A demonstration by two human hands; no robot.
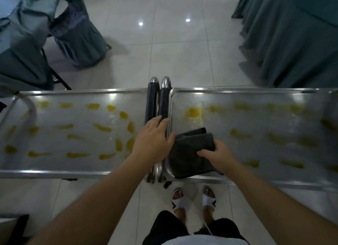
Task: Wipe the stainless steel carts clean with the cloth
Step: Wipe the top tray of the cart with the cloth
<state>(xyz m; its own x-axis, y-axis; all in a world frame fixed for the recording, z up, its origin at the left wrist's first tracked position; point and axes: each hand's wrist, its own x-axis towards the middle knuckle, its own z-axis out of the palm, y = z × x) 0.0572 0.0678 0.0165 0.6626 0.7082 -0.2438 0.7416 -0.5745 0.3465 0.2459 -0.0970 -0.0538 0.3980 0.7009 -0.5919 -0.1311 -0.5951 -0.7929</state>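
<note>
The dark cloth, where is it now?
The dark cloth lies on the right cart, at its left end beside the handles, under the right hand.

**Hidden, cropped and blurred parts**

The left stainless steel cart [54, 167] ran off the left edge, and the right stainless steel cart [256, 180] off the right edge. The right cart's yellow smears [274, 137] were blurred. The right hand [218, 158] covered part of the folded dark grey cloth [190, 153]. Under the left hand [152, 140], part of the black-padded handle [164, 102] was hidden; its fingertips could not be seen clearly.
</note>
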